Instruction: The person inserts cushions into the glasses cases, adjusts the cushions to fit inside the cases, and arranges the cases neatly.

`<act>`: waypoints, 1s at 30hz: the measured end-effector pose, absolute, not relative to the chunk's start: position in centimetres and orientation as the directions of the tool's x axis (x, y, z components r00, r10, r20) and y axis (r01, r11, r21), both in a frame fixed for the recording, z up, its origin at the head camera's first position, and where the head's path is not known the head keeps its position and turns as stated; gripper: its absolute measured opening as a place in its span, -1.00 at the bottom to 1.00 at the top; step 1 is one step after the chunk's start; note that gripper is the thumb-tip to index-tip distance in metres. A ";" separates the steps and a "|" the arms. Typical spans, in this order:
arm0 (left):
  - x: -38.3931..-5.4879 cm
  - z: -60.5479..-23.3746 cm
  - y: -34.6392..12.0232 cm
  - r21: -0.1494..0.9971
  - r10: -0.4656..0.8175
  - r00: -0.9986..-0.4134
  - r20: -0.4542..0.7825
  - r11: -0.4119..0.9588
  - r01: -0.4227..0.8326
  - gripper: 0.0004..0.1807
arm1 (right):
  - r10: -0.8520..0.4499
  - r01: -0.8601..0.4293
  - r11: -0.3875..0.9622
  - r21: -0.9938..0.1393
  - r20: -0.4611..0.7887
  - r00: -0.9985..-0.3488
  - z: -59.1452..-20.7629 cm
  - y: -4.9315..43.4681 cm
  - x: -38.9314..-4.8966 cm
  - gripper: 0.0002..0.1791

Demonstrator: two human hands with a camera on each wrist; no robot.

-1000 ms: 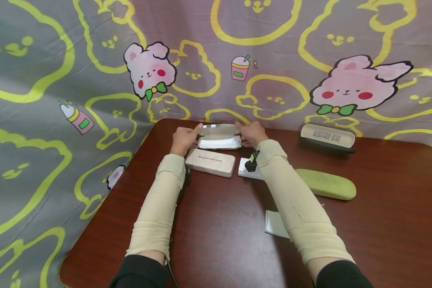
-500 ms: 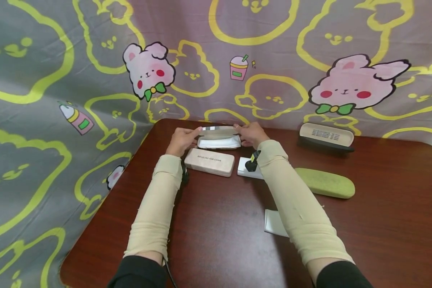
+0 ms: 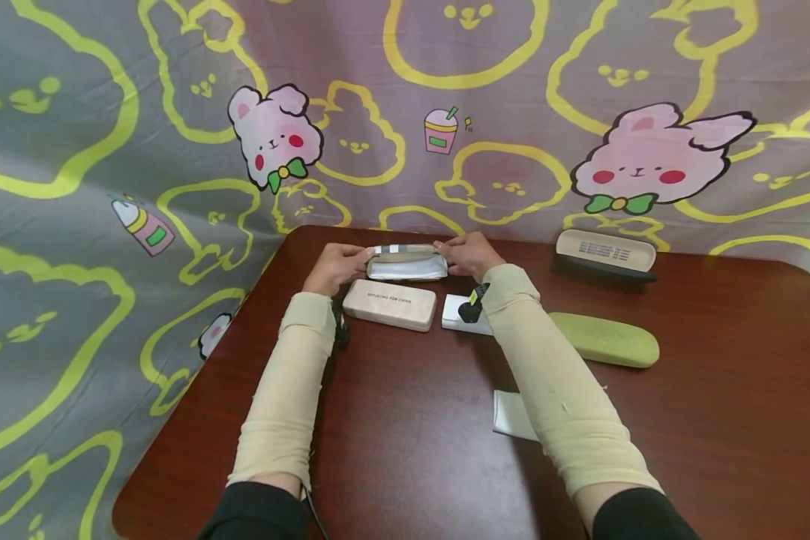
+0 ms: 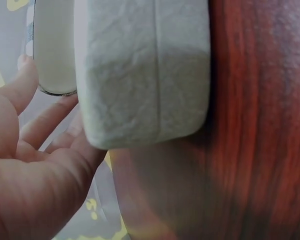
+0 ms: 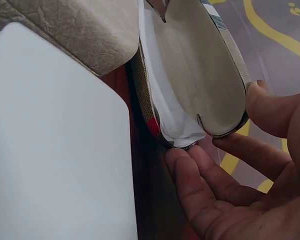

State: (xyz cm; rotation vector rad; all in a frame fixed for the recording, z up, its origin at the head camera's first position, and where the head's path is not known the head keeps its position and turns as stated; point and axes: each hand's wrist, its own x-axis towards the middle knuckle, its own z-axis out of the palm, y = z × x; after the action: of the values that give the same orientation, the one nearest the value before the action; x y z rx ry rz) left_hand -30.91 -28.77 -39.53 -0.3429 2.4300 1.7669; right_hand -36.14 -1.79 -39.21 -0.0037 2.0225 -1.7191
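Observation:
A plaid glasses case (image 3: 412, 256) lies at the back of the table with its lid partly lowered. Inside it is a white cloth (image 5: 165, 107). My left hand (image 3: 337, 267) holds the case's left end, thumb on the lid's outer edge and fingers beneath. At the right end my right hand (image 3: 474, 255) grips the case; in the right wrist view its thumb presses the lid's rim while the fingertips touch the lower shell. Directly in front sits a closed beige glasses case (image 3: 390, 304), which hides part of the plaid one in the left wrist view.
A white flat case (image 3: 454, 309) lies under my right wrist. Further right are a green glasses case (image 3: 607, 340) and an opened black case (image 3: 604, 255) with a beige lining. A folded pale cloth (image 3: 511, 414) shows beside my right forearm on the brown table (image 3: 405, 465).
The plaid case's lid has tipped forward and down between my hands, covering more of the white cloth. The other cases have stayed put; the head view has shifted slightly.

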 end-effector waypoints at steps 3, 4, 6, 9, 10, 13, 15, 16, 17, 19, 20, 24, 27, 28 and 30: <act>-31.1 -39.6 -28.9 0.932 -0.103 -0.971 -0.214 0.276 -0.235 -0.46 | -0.306 0.284 0.226 -0.932 -0.345 -0.888 -39.2 -1.7 -36.2 -0.49; -31.2 -39.6 -28.9 0.927 -0.103 -0.971 -0.214 0.293 -0.235 -0.47 | -0.301 0.270 0.245 -0.931 -0.337 -0.892 -39.4 -1.8 -36.3 -0.51; -31.1 -39.8 -29.0 0.901 -0.120 -0.968 -0.221 0.353 -0.250 -0.50 | -0.281 0.247 0.287 -0.926 -0.328 -0.902 -39.9 -1.8 -36.3 -0.56; -30.9 -40.0 -29.0 0.843 -0.157 -0.955 -0.252 0.448 -0.296 -0.55 | -0.260 0.236 0.317 -0.919 -0.323 -0.910 -40.6 -1.9 -36.2 -0.65; -30.9 -40.1 -29.0 0.828 -0.171 -0.950 -0.261 0.467 -0.311 -0.57 | -0.254 0.232 0.324 -0.917 -0.320 -0.913 -40.7 -1.9 -36.2 -0.67; -30.8 -40.1 -29.0 0.818 -0.190 -0.944 -0.270 0.472 -0.329 -0.58 | -0.248 0.224 0.315 -0.922 -0.307 -0.919 -40.8 -1.9 -36.1 -0.71; -30.8 -40.0 -28.9 0.819 -0.188 -0.947 -0.260 0.477 -0.320 -0.57 | -0.244 0.202 0.329 -0.923 -0.290 -0.926 -40.6 -1.9 -36.0 -0.73; -30.6 -40.0 -28.7 0.817 -0.190 -0.948 -0.256 0.482 -0.317 -0.57 | -0.245 0.197 0.330 -0.923 -0.285 -0.927 -40.6 -1.8 -35.8 -0.73; -30.4 -39.9 -28.6 0.814 -0.188 -0.950 -0.249 0.491 -0.310 -0.56 | -0.247 0.195 0.333 -0.922 -0.285 -0.926 -40.5 -1.7 -35.6 -0.73; -29.9 -39.7 -28.3 0.806 -0.185 -0.956 -0.228 0.515 -0.292 -0.53 | -0.254 0.197 0.337 -0.921 -0.290 -0.923 -40.3 -1.4 -35.2 -0.74; -29.7 -39.6 -28.1 0.803 -0.188 -0.957 -0.220 0.522 -0.287 -0.52 | -0.257 0.197 0.342 -0.919 -0.293 -0.921 -40.3 -1.3 -35.1 -0.73; -28.6 -39.0 -27.5 0.783 -0.218 -0.960 -0.174 0.561 -0.269 -0.50 | -0.259 0.162 0.389 -0.907 -0.276 -0.926 -39.9 -0.6 -34.5 -0.71; -27.8 -38.6 -27.0 0.756 -0.241 -0.962 -0.131 0.603 -0.254 -0.50 | -0.257 0.121 0.427 -0.896 -0.248 -0.934 -39.6 0.0 -34.2 -0.70; -27.5 -38.4 -26.8 0.745 -0.245 -0.963 -0.116 0.620 -0.247 -0.50 | -0.257 0.109 0.441 -0.891 -0.242 -0.936 -39.5 0.2 -34.1 -0.71; -26.9 -38.1 -26.4 0.727 -0.248 -0.965 -0.084 0.647 -0.229 -0.51 | -0.278 0.088 0.444 -0.892 -0.230 -0.933 -39.2 0.6 -33.9 -0.70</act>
State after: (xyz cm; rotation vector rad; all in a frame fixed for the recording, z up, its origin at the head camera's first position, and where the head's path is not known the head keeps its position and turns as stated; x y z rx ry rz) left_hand -26.94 -26.39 -38.12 -0.4165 2.8721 1.2628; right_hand -33.88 0.61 -39.22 -0.1621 2.3575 -1.4856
